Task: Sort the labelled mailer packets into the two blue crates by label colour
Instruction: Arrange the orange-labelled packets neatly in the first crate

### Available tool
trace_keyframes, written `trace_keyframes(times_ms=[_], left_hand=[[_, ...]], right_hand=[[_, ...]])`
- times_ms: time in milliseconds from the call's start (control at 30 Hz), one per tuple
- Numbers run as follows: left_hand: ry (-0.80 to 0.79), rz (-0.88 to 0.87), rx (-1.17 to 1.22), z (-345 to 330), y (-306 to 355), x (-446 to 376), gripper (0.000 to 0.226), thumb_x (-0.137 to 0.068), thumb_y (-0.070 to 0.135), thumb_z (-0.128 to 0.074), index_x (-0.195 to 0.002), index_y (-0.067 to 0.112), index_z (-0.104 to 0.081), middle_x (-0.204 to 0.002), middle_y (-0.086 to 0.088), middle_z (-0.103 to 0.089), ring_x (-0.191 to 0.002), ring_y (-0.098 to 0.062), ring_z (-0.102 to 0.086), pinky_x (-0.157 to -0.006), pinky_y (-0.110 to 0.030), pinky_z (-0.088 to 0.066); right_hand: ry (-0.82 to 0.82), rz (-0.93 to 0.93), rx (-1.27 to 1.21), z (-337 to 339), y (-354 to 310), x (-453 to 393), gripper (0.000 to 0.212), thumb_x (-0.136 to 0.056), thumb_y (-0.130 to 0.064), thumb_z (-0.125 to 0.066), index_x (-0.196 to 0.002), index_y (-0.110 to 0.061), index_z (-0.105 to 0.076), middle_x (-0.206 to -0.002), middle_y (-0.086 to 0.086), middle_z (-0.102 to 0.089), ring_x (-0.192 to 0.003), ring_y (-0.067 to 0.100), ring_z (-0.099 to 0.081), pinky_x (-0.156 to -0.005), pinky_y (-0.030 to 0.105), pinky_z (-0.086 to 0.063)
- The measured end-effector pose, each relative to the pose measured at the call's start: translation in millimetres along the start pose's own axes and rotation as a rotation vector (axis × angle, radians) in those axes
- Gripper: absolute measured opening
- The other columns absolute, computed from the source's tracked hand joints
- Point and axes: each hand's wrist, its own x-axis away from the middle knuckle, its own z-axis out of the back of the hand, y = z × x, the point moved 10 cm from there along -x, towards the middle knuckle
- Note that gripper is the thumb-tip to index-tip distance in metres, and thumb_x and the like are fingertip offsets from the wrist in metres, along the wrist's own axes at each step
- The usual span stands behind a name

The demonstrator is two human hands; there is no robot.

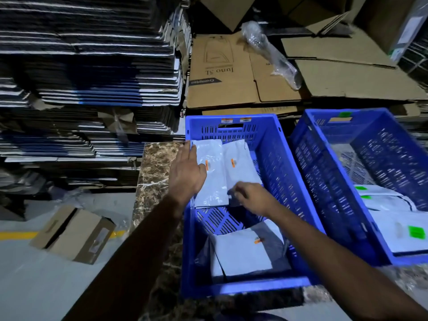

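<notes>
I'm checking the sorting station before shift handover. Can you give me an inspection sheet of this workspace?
Surface: brown marbled counter carrying both crates.
Job's things: left blue crate holds orange-labelled packets; right blue crate holds green-labelled packets.
Clutter: crumpled clear plastic wrap on flattened cardboard.
Hands: left hand rests flat on a packet; right hand pinches a packet's corner.
Cables: nothing seen.
Surroundings: stacked flattened cartons; open cardboard box on the floor.

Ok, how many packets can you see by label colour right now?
Orange-labelled packets, left crate: 3
Green-labelled packets, right crate: 3
Total: 6 visible; any hidden underneath are uncounted.
</notes>
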Motion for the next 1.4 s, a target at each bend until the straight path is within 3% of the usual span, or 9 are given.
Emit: trace_keyframes(times_ms=[133,367,467,633,733,900,1033,1200,1400], left_hand=[[-0.033,0.019,-0.002,-2,-1,-1,0.067,-0.098,0.038,-0.037,-0.157,0.013,-0.016,-0.166,-0.005,-0.007,-0.152,-0.022,-0.01,-0.124,-0.037,-0.012],[-0.054,0.032,-0.009,-3,-1,2,0.066,-0.1,0.038,-0.035,-0.158,0.014,-0.013,-0.167,-0.002,-0.002,-0.153,-0.02,-0.005,-0.122,-0.037,-0.012],[-0.053,0.033,-0.005,-3,-1,2,0.066,-0.1,0.035,-0.036,-0.158,0.014,-0.013,-0.167,-0.003,-0.002,-0.153,-0.02,-0.005,-0.123,-0.035,-0.01],[-0.045,0.034,-0.021,-2,1,1,0.067,-0.099,0.033,-0.037,-0.158,0.014,-0.013,-0.167,-0.003,-0.001,-0.153,-0.02,-0.004,-0.123,-0.035,-0.009],[-0.038,0.022,-0.033,-1,2,-1,0.067,-0.099,0.032,-0.036,-0.158,0.012,-0.012,-0.167,-0.005,-0.002,-0.153,-0.02,-0.004,-0.123,-0.033,-0.006],[-0.003,0.012,-0.022,0,3,-1,0.067,-0.097,0.03,-0.039,-0.157,0.01,-0.015,-0.166,-0.007,-0.007,-0.153,-0.02,-0.005,-0.124,-0.032,-0.005],[0.003,-0.003,-0.02,2,6,2,0.067,-0.098,0.027,-0.04,-0.157,0.01,-0.015,-0.166,-0.007,-0.005,-0.153,-0.02,-0.003,-0.122,-0.028,0.001],[-0.012,0.008,-0.003,-1,4,1,0.067,-0.098,0.027,-0.04,-0.158,0.012,-0.015,-0.167,-0.004,-0.002,-0.153,-0.019,-0.003,-0.122,-0.029,0.0],[-0.04,-0.034,-0.235,-13,6,-5,0.073,-0.096,0.038,-0.029,-0.158,0.011,-0.001,-0.166,-0.008,0.007,-0.153,-0.024,0.005,-0.125,-0.044,-0.004]], right_hand=[[-0.577,-0.052,-0.065,-56,18,61,0.042,-0.084,-0.03,-0.079,-0.122,-0.017,-0.067,-0.11,0.005,-0.071,-0.096,0.013,-0.065,-0.085,0.022,-0.049],[-0.634,0.007,0.046,-59,10,75,0.084,-0.072,-0.024,-0.088,-0.144,-0.019,-0.047,-0.103,0.005,-0.055,-0.095,0.019,-0.055,-0.081,0.029,-0.046],[-0.648,0.063,0.183,-65,9,72,0.075,-0.071,-0.027,-0.089,-0.137,-0.017,-0.054,-0.104,0.005,-0.041,-0.097,0.021,-0.043,-0.074,0.029,-0.035],[-0.453,0.048,-0.03,-30,12,61,0.032,-0.07,-0.029,-0.087,-0.094,-0.022,-0.068,-0.098,0.0,-0.067,-0.093,0.022,-0.063,-0.084,0.038,-0.053],[-0.221,-0.001,-0.316,17,11,43,0.038,-0.076,-0.036,-0.081,-0.109,-0.027,-0.064,-0.104,-0.004,-0.073,-0.094,0.016,-0.071,-0.083,0.035,-0.057],[0.137,-0.269,-0.583,55,51,-16,0.047,-0.084,-0.001,-0.065,-0.128,-0.01,-0.05,-0.098,0.008,-0.07,-0.082,0.023,-0.067,-0.075,0.042,-0.055],[0.17,-0.469,-0.447,46,85,-63,0.05,-0.078,-0.026,-0.08,-0.119,-0.011,-0.055,-0.112,0.008,-0.065,-0.101,0.028,-0.063,-0.087,0.047,-0.055],[0.172,-0.487,-0.279,44,76,-84,0.062,-0.082,-0.033,-0.08,-0.128,-0.006,-0.049,-0.123,0.016,-0.062,-0.11,0.034,-0.061,-0.088,0.043,-0.054],[0.318,-0.157,0.267,57,23,-79,0.061,-0.094,-0.031,-0.061,-0.148,-0.018,-0.036,-0.147,0.013,-0.035,-0.134,0.032,-0.035,-0.104,0.049,-0.043]])
